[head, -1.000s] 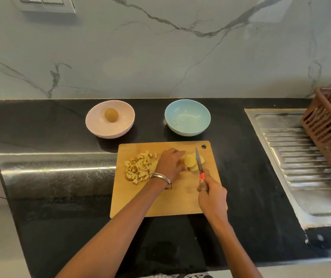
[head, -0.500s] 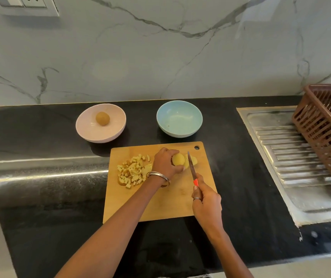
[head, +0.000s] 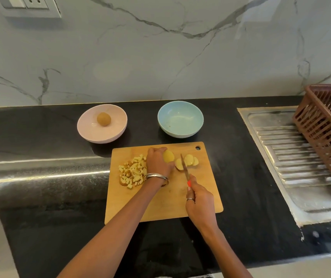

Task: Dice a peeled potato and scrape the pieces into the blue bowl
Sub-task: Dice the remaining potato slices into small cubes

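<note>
A: Three slices point(head: 187, 162) lie flat on the wooden cutting board point(head: 172, 197), just right of the potato point(head: 168, 156) you hold near the board's far edge.

B: And your hands?

A: Your left hand point(head: 157, 162) curls round the remaining potato, its cut face turned right, toward the blade. Your right hand point(head: 199, 199) grips the red handle of the knife point(head: 184, 167); the blade points away from you and rests among the slices, between the potato and the outermost slice.

B: So which way does the next cut run?

A: Judging by this, the potato sits just left of the blade, its long axis roughly across the board, so the knife need only shift left to take another slice. Your left hand is the nearer one to it.

B: How far along?

A: A pile of diced pieces point(head: 133, 172) sits on the board's left, touching your left wrist side. The blue bowl point(head: 180, 119) stands beyond the board, apparently holding no potato yet. A pink bowl point(head: 102, 125) to its left holds one brown round item, a drainboard point(head: 293, 157) lies well to the right.
</note>
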